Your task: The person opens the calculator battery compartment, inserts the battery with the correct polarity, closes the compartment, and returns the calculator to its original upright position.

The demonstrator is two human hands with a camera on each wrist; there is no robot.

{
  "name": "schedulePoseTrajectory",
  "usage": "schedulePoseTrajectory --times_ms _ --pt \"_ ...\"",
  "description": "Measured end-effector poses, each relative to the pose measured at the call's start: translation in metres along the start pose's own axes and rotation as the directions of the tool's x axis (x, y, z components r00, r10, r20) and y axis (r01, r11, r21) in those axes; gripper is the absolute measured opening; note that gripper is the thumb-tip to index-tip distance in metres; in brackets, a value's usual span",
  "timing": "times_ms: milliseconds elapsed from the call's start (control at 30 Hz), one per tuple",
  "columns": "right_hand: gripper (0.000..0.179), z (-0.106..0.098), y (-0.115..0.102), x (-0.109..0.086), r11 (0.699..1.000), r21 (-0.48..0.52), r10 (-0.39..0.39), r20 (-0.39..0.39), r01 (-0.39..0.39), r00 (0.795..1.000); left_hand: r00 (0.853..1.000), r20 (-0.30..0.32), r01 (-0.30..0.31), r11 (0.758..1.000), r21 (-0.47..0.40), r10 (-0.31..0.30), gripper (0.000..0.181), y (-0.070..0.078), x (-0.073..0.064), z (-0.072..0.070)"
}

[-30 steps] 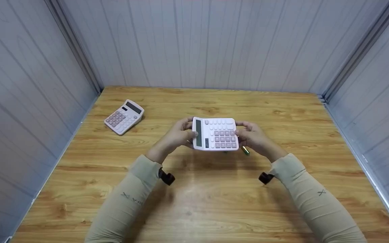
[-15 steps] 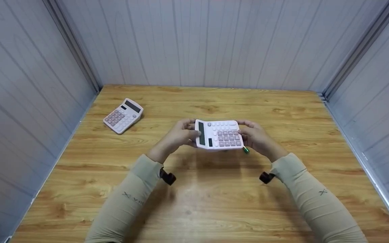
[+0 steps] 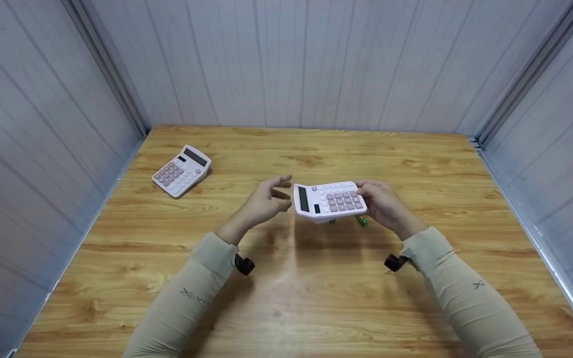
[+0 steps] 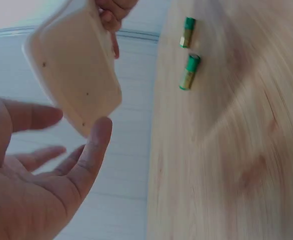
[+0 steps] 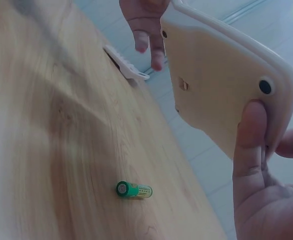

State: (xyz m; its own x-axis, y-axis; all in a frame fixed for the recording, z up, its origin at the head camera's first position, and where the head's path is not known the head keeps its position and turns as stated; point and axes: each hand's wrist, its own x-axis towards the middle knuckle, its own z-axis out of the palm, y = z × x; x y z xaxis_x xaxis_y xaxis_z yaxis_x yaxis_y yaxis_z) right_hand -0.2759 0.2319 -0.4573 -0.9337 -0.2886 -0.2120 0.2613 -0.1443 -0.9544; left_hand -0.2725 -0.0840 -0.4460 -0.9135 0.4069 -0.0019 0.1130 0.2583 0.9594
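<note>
A pinkish-white calculator (image 3: 338, 200) is held above the table, its display end to the left and slightly tilted. My right hand (image 3: 385, 206) grips its right end, thumb on the key side and fingers underneath. Just off the display end, my left hand (image 3: 265, 203) has its fingers spread and holds nothing. The calculator's underside (image 5: 211, 80) shows dark round feet and a small opening in the right wrist view. Two green-and-gold batteries lie on the table below; the left wrist view shows the nearer battery (image 4: 190, 73) and the farther battery (image 4: 187, 33).
A second, similar calculator (image 3: 182, 171) lies on the wooden table (image 3: 286, 298) at the back left. Pale panelled walls (image 3: 286, 64) enclose the table at the back and both sides. A black wrist camera (image 3: 244, 264) sits under my left cuff.
My left hand has let go of the calculator's display end and opened. The calculator, still in my right hand, has shifted slightly right and tilted. The batteries and second calculator stay put.
</note>
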Motion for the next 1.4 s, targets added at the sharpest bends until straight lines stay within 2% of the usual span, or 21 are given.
schedulePoseTrajectory --times_ms 67,100,167,267,367,533,633,700,833,1000,1067,1200,1333,1400 --pt "0.055 -0.001 0.001 0.000 1.000 0.006 0.003 0.005 -0.003 1.000 0.995 0.015 -0.098 0.986 0.133 0.097 0.064 -0.002 -0.003 0.001" --pt "0.055 -0.001 0.001 0.000 1.000 0.010 0.003 0.008 -0.003 1.000 0.989 0.026 -0.150 0.969 0.199 0.148 0.063 -0.003 -0.003 0.001" --pt "0.055 -0.002 0.002 0.000 1.000 0.017 0.003 0.019 -0.003 1.000 0.967 0.057 -0.253 0.917 0.310 0.247 0.061 -0.005 -0.004 0.002" --pt "0.054 -0.002 0.003 0.000 1.000 0.024 0.007 0.032 -0.008 0.999 0.924 0.107 -0.377 0.826 0.420 0.367 0.056 -0.007 -0.005 0.003" --pt "0.054 -0.002 0.004 0.000 1.000 0.022 0.019 0.040 -0.020 0.999 0.879 0.162 -0.469 0.749 0.468 0.449 0.049 -0.008 -0.006 0.004" --pt "0.056 0.000 0.005 -0.001 0.996 0.041 0.072 0.035 -0.074 0.997 0.803 0.233 -0.586 0.652 0.482 0.549 0.032 -0.009 -0.009 0.007" --pt "0.051 0.002 0.006 -0.001 0.993 0.047 0.107 0.014 -0.107 0.994 0.763 0.262 -0.633 0.600 0.489 0.591 0.024 -0.009 -0.011 0.010" --pt "0.043 0.002 0.006 -0.001 0.992 0.046 0.120 0.002 -0.120 0.993 0.746 0.277 -0.652 0.579 0.490 0.605 0.022 -0.009 -0.012 0.012" --pt "0.031 0.003 0.007 0.000 0.989 0.031 0.145 -0.012 -0.145 0.989 0.734 0.296 -0.668 0.571 0.476 0.611 0.021 -0.007 -0.013 0.014" --pt "0.034 0.002 0.006 0.000 0.989 -0.022 0.146 0.003 -0.146 0.989 0.716 0.304 -0.689 0.566 0.453 0.628 0.020 -0.005 -0.015 0.015" --pt "0.034 0.001 0.005 -0.001 0.990 -0.052 0.135 0.013 -0.134 0.991 0.712 0.299 -0.694 0.572 0.438 0.635 0.019 -0.004 -0.015 0.016" --pt "0.031 -0.002 0.001 -0.003 0.986 -0.120 0.122 0.019 -0.119 0.992 0.727 0.276 -0.684 0.628 0.372 0.629 0.017 -0.004 -0.016 0.016" --pt "0.027 -0.005 -0.002 -0.005 0.984 -0.140 0.102 -0.037 -0.106 0.994 0.754 0.230 -0.657 0.695 0.293 0.615 0.016 -0.005 -0.014 0.016" --pt "0.026 -0.005 -0.003 -0.006 0.991 -0.123 0.051 -0.070 -0.059 0.996 0.771 0.202 -0.637 0.725 0.261 0.604 0.014 -0.006 -0.014 0.016"
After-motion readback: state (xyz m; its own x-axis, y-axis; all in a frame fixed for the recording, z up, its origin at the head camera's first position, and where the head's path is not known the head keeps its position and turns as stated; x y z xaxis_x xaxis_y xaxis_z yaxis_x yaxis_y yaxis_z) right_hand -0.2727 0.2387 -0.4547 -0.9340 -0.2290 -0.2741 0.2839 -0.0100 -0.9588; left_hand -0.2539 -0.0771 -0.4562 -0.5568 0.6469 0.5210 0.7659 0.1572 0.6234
